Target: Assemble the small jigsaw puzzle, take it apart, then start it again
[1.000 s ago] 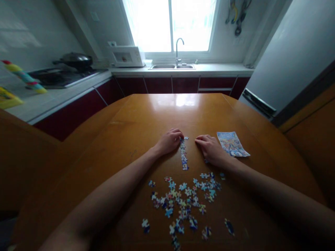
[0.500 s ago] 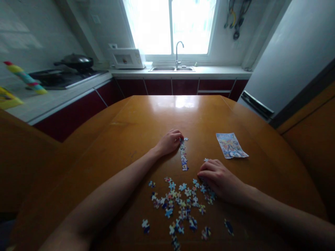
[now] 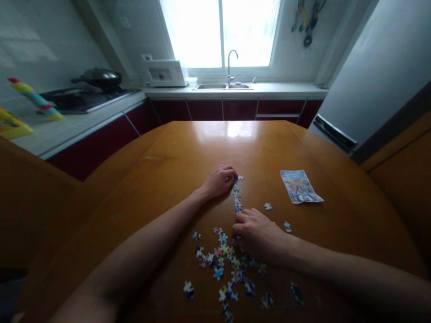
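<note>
A narrow joined strip of jigsaw pieces point(image 3: 237, 196) runs lengthwise on the wooden table. At its far end my left hand point(image 3: 220, 181) is closed, fingertips pressed on the strip. My right hand point(image 3: 257, 231) is by the near end with its fingers bent together; whatever they hold is hidden beneath the hand. Loose jigsaw pieces point(image 3: 218, 258) lie scattered in a pile in front of me, partly covered by the right hand. A single light piece point(image 3: 267, 206) sits beyond that hand, and a pale blue piece point(image 3: 287, 226) lies above the right wrist.
A creased picture sheet point(image 3: 301, 186) lies on the right of the wooden table point(image 3: 188, 152). Past the table are a counter with a sink point(image 3: 210, 86), a microwave point(image 3: 164, 73) and a stove with a black pan point(image 3: 101, 77). A fridge point(image 3: 370, 76) stands at the right.
My right hand has moved left from the pile's right side to the near end of the strip, uncovering a pale blue piece. The left hand has stayed at the far end.
</note>
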`<control>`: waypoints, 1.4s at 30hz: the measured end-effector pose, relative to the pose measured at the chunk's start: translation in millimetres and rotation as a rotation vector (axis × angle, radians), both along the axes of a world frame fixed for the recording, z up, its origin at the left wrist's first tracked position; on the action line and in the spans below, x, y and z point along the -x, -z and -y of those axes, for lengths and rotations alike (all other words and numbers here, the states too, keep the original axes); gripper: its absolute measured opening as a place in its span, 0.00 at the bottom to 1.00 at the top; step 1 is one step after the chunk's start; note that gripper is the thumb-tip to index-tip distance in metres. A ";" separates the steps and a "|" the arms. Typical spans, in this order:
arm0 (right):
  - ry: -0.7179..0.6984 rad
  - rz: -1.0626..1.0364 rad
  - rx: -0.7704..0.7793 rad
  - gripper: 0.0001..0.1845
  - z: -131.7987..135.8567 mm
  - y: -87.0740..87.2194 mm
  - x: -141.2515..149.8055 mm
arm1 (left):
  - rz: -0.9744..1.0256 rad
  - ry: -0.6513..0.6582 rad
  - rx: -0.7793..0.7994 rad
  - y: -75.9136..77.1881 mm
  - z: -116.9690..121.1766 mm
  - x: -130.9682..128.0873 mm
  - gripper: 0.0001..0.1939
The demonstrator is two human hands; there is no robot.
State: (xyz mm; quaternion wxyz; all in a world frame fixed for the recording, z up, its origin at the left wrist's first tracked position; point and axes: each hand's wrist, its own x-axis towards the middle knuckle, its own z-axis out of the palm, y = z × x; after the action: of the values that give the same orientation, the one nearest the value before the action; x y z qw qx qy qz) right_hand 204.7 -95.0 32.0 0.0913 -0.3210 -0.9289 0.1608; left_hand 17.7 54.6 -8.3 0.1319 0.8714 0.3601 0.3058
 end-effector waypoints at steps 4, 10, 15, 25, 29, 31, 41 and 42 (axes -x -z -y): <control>0.027 -0.003 0.000 0.07 -5.3 -4.2 2.6 | 0.011 0.007 -0.004 1.9 -1.3 -0.1 0.11; -0.032 -0.024 -0.058 0.06 -6.8 4.2 17.0 | 0.012 -0.005 0.004 1.1 -1.8 -1.7 0.12; 0.006 0.018 -0.055 0.02 -1.7 9.7 27.9 | 0.011 0.001 0.008 -0.6 -0.4 -1.4 0.12; 0.094 -0.139 0.276 0.04 -1.8 -3.9 26.9 | 0.006 -0.002 0.010 -0.1 -1.1 -1.1 0.12; 0.103 -0.292 0.441 0.05 -7.5 -11.9 23.5 | 0.017 0.008 0.017 -0.1 -1.3 -0.5 0.11; 0.103 -0.383 0.477 0.05 -10.1 -15.0 22.1 | 0.018 0.006 0.024 0.0 -1.5 -0.1 0.10; 0.200 -0.727 0.714 0.05 -35.6 -11.8 20.1 | -0.001 -0.019 0.010 0.4 -1.4 0.3 0.10; 0.230 -0.763 0.731 0.04 -41.4 -11.4 17.8 | 0.004 -0.026 0.014 -0.2 -0.9 -0.1 0.10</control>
State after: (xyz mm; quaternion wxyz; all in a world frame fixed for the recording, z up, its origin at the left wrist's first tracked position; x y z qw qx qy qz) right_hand 186.9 -53.5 43.4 0.3214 -0.3502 -0.6723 0.5676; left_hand 17.8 55.5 -8.1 0.1346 0.8651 0.3734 0.3068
